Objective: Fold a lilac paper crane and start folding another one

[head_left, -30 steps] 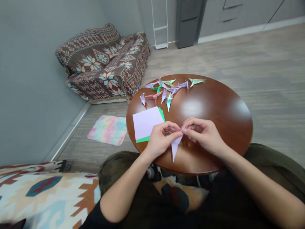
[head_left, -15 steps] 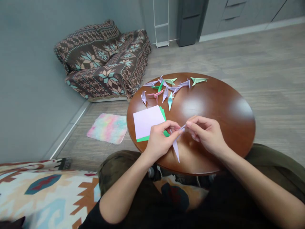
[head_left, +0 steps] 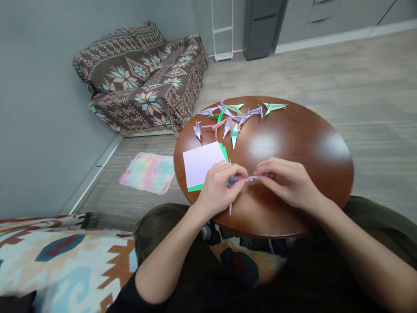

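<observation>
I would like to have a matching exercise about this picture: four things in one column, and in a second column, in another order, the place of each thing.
Things:
1. Pink paper crane
2. Fluffy rug
3. Flat lavender sheet
4. Folded lavender paper

Places:
A. On top of green paper
B. Held by the left hand and right hand
C. Among other cranes
D. On the floor

Pairs: 1-C, 2-D, 3-A, 4-B.

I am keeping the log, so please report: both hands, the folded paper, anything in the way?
Left hand, right hand: both pinching folded lilac paper. Narrow point shows below left hand. Square sheets close by, partly hidden by left hand.
</observation>
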Demonstrator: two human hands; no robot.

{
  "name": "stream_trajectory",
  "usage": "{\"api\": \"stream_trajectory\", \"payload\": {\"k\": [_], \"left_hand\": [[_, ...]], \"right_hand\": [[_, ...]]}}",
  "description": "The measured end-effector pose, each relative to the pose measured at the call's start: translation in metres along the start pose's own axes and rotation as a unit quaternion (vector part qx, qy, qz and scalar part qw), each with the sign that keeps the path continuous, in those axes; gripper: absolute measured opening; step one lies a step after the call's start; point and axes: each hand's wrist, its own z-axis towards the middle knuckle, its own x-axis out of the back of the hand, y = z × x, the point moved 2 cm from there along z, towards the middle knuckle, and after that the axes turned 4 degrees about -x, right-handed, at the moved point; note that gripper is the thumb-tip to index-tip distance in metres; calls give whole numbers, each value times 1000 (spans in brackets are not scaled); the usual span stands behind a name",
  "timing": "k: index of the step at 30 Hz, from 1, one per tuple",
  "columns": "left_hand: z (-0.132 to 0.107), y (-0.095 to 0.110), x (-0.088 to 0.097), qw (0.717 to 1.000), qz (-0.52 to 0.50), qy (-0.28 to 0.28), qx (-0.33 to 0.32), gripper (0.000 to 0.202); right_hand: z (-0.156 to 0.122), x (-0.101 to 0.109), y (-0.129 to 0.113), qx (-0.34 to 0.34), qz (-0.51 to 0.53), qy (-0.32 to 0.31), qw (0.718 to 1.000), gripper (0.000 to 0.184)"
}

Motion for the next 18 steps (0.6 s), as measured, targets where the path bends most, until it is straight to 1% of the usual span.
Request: {"api": "stream_trajectory", "payload": {"k": [4,7,14,18], "left_hand": [[1,-2,0,999,-36,-24,23,6],[0,-1,0,998,-40,-31,26,6],[0,-1,-3,1000,8,-20,8,9],[-1,-2,-4,1000,9,-10,7,11]], "right_hand": [[-1,2,-1,10,-6,-7,1000,12],[-1,1,-1,20,-22,-10,1000,13],[-4,-4,2,16,-57,-28,998,15],[-5,-7,0,-3,-81,-48,996,15]]}}
